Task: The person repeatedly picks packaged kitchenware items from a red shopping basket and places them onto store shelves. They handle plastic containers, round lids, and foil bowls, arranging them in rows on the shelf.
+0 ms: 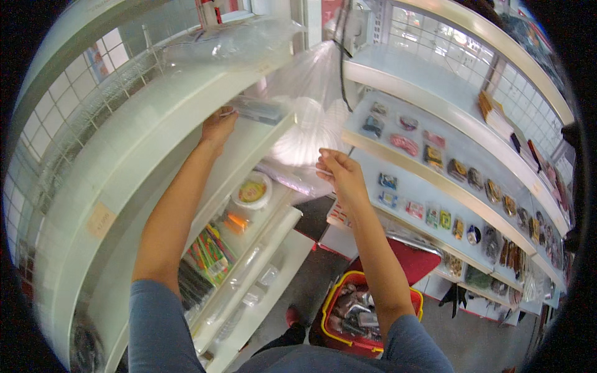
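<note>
My left hand (pixel 219 125) reaches onto the bare upper part of a white shelf (pixel 238 140) on the left. Its fingers are at the near end of flat clear plastic packets (pixel 261 109), and a thin whitish edge shows by the fingertips. Whether they grip it, I cannot tell. My right hand (pixel 344 175) is raised in mid-air with curled fingers, in front of a large translucent plastic bag (pixel 308 126). A pale sliver shows between those fingers, too small to make out. The bag hangs in the corner between two shelf units, its neck gathered by a black cord (pixel 344 70).
Below my left arm, a lower shelf holds a round white tub (pixel 252 190), orange items (pixel 236 223) and colourful packets (pixel 212 252). Shelves on the right carry rows of small packaged goods (pixel 433 156). A red basket with a yellow rim (pixel 326 321) stands by my legs, beside a red seat (pixel 413 261).
</note>
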`<action>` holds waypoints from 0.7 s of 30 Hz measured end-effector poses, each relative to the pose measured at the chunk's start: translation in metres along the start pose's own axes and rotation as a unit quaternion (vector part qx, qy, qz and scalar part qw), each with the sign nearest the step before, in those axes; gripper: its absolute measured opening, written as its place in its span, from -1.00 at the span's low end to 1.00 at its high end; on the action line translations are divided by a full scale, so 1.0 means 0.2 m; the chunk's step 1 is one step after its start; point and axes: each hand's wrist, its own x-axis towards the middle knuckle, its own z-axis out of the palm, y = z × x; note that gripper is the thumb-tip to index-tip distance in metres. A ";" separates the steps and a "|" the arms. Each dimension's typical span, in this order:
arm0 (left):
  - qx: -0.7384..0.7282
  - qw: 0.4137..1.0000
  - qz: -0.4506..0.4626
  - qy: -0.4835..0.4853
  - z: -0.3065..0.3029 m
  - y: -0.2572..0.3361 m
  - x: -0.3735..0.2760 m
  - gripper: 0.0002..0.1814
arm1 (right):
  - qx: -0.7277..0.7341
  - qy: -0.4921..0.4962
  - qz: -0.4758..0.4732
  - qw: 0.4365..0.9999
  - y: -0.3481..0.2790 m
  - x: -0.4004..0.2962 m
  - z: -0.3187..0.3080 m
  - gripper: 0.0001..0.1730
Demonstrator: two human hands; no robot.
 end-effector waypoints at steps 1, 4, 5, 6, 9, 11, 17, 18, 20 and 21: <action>0.017 0.999 0.048 -0.003 0.03 0.02 -0.07 -0.65 | 0.003 0.005 0.019 1.000 0.00 -0.10 -0.07 -0.55; 0.046 0.988 0.144 -0.017 0.10 0.09 -0.35 -0.71 | 0.019 0.011 0.075 0.997 0.02 -0.40 -0.28 -0.60; 0.027 0.987 0.151 -0.048 0.14 0.11 -0.47 -0.71 | 0.033 0.018 0.084 0.996 0.03 -0.50 -0.35 -0.64; 0.008 0.984 0.157 -0.079 0.18 0.12 -0.59 -0.72 | 0.043 0.030 0.095 0.994 0.04 -0.61 -0.43 -0.68; -0.004 0.972 0.176 -0.156 0.31 0.09 -0.98 -0.74 | 0.068 0.077 0.120 0.987 0.10 -0.91 -0.64 -0.72; -0.013 0.966 0.135 -0.219 0.40 0.02 -1.24 -0.75 | 0.081 0.123 0.153 0.977 0.13 -1.11 -0.78 -0.72; -0.097 0.947 -0.012 -0.306 0.75 -0.36 -1.89 -0.75 | 0.093 0.189 0.173 0.962 0.29 -1.68 -1.22 -0.73; -0.108 0.940 -0.044 -0.320 0.81 -0.44 -1.99 -0.76 | 0.091 0.208 0.179 0.957 0.33 -1.76 -1.29 -0.73; -0.112 0.931 -0.087 -0.337 0.91 -0.60 -2.18 -0.76 | 0.085 0.239 0.196 0.947 0.42 -1.90 -1.44 -0.75; -0.116 0.925 -0.120 -0.342 0.96 -0.68 -2.27 -0.75 | 0.081 0.262 0.207 0.939 0.47 -1.96 -1.50 -0.76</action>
